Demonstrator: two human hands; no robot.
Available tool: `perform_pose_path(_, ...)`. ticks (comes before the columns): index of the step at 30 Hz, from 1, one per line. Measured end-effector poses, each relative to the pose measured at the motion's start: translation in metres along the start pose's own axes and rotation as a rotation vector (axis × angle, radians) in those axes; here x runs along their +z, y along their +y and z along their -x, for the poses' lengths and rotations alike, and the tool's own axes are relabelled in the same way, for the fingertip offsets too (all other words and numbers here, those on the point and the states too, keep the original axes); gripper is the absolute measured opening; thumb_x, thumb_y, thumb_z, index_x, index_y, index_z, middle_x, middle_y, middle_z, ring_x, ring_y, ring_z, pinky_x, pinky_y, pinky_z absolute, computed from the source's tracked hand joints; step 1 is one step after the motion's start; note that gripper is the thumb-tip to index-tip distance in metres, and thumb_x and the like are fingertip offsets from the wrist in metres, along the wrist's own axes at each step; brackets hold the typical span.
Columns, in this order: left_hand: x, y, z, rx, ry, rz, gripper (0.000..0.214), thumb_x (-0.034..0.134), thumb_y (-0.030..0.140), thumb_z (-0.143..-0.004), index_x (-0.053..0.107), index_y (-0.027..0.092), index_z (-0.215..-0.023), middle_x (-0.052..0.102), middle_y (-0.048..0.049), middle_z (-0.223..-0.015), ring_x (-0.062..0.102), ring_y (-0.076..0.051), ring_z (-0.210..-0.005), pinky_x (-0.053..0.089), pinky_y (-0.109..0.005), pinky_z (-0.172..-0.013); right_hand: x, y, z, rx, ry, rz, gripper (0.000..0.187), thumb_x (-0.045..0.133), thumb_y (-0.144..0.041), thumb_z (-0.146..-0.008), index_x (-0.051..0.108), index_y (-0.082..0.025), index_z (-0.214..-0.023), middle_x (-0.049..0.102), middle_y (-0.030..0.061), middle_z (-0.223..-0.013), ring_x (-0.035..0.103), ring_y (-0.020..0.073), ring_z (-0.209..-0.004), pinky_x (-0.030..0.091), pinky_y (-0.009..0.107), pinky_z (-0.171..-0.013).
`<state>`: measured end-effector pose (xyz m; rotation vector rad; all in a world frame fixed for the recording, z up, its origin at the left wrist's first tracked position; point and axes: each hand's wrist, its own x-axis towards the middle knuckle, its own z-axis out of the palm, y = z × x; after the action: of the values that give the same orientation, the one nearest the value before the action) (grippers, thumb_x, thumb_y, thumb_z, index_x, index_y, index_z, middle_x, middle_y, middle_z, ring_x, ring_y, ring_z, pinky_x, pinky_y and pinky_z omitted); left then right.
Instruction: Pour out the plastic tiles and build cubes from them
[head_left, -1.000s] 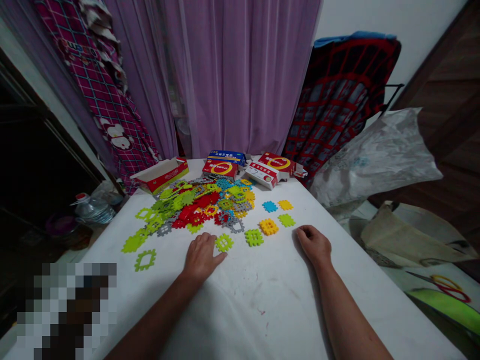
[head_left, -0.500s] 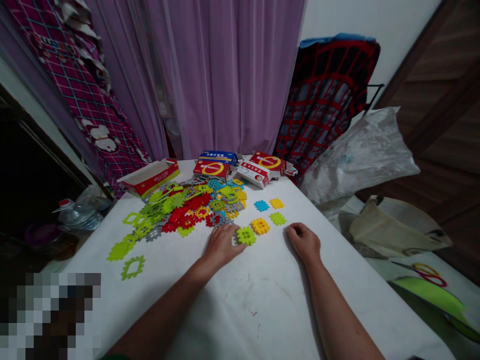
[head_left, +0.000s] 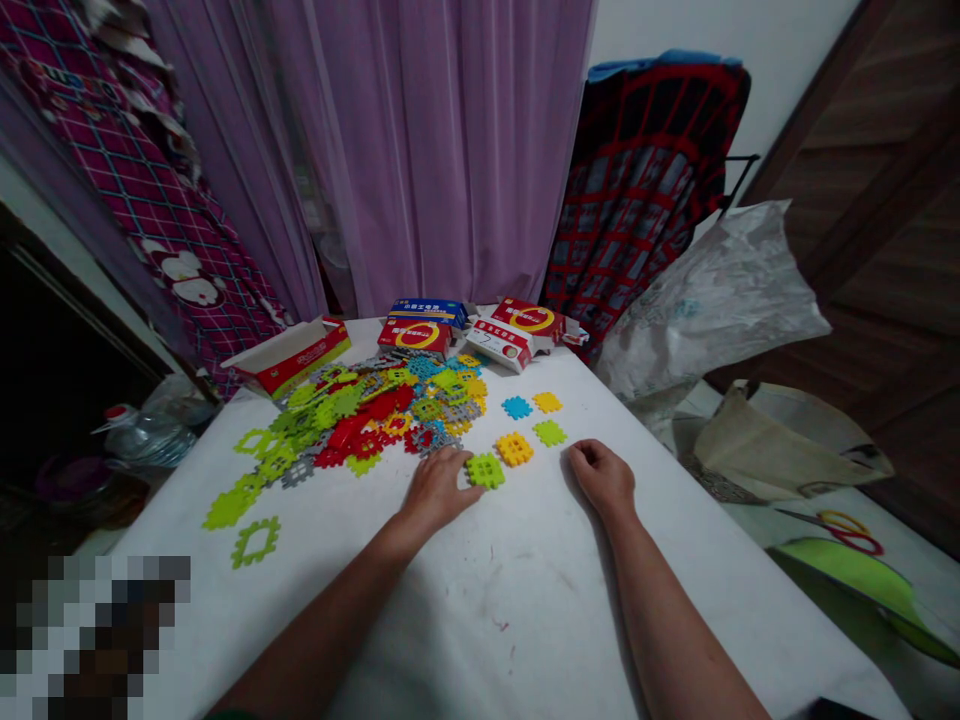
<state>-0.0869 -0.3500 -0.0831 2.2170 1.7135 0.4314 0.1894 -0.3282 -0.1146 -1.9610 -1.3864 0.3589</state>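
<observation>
My left hand rests on the white tablecloth with thumb and fingers apart, at the left edge of a green square plastic building piece. Just to the right of that piece lies a yellow one with a grid of holes. Beyond are a flat blue piece, a flat yellow piece and a flat green piece. My right hand lies on the cloth as a loose fist, nothing visible in it, right of these pieces. A mixed pile of notched pieces spreads beyond my left hand.
Several small cartons, including a blue box and a white-and-red box, stand at the table's far edge. An open red carton is at the far left. A green frame piece lies apart, front left. Scissors are off to the right.
My left thumb has come off the green piece's edge, and the fingers are a little farther apart from it. My right hand stays in place. The whole view has shifted slightly.
</observation>
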Motion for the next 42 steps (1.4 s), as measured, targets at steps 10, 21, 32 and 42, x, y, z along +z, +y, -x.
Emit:
perform_pose_path(10,-0.013,-0.007,-0.005,0.022,0.082,0.052,0.047,0.07,0.036,-0.077,0.065,0.023,-0.123,0.066,-0.0068,-0.12,0.06,-0.024,-0.113,0.046,-0.034,-0.1,-0.001,-0.003,0.001,0.012,0.001,0.012,0.029,0.05,-0.045,-0.076,0.07,-0.024,-0.077,0.066,-0.0002,-0.068,0.057,0.0162,-0.065,0.035,0.026,-0.057)
perform_pose_path(21,-0.07,-0.053,-0.079,-0.176,0.002,-0.399,0.046,0.059,0.052,-0.083,0.068,0.021,-0.116,0.067,-0.0129,-0.121,0.059,-0.031,-0.114,0.045,-0.041,-0.095,0.0,-0.001,-0.004,0.036,-0.028,0.012,0.029,0.05,-0.045,-0.077,0.071,-0.025,-0.079,0.068,-0.0004,-0.07,0.059,0.0168,-0.068,0.036,0.026,-0.058)
perform_pose_path(32,-0.073,-0.041,-0.082,-0.18,-0.068,-0.54,0.032,0.056,0.038,-0.086,0.07,0.016,-0.104,0.07,-0.0165,-0.11,0.062,-0.032,-0.109,0.045,-0.044,-0.092,0.0,-0.001,-0.003,0.027,-0.035,0.018,0.03,0.049,-0.046,-0.078,0.071,-0.025,-0.08,0.066,-0.0009,-0.068,0.058,0.0166,-0.066,0.035,0.026,-0.058)
perform_pose_path(42,-0.073,-0.039,-0.13,-0.072,0.0,-0.509,0.035,0.049,0.022,-0.087,0.068,0.023,-0.117,0.065,-0.012,-0.122,0.056,-0.029,-0.115,0.042,-0.042,-0.097,-0.001,-0.004,-0.003,0.044,-0.041,0.021,0.028,0.05,-0.045,-0.078,0.071,-0.026,-0.08,0.068,-0.0011,-0.071,0.059,0.017,-0.068,0.036,0.026,-0.059)
